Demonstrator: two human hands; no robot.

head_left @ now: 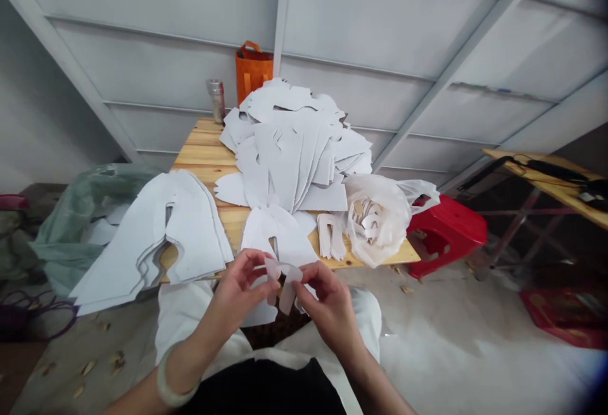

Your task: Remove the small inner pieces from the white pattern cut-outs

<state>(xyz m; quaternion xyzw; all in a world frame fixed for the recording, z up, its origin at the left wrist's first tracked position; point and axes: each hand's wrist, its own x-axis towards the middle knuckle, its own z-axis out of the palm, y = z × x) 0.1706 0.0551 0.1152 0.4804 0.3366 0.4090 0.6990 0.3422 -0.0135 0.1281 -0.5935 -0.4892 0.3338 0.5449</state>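
Note:
In front of my lap, my left hand (247,291) pinches one side of a small, pale, U-shaped piece (287,296) between thumb and fingers. The other side is pinched by my right hand (329,298), so the piece spans the gap between both hands. Just beyond it, a larger white cut-out sheet (275,232) with a slot lies at the table's near edge, partly hidden by my fingers. A small stack of pale U-shaped pieces (331,236) rests to its right. On the left, a stack of large white cut-out sheets (199,231) hangs over the table edge.
A big heap of white cut-outs (285,161) covers much of the wooden table (202,149). A white plastic bag (380,225) with small pieces sits at the right corner, above a red stool (449,231). A green bag (57,231) stands left; an orange bag (254,76) and a tumbler (216,101) stand behind.

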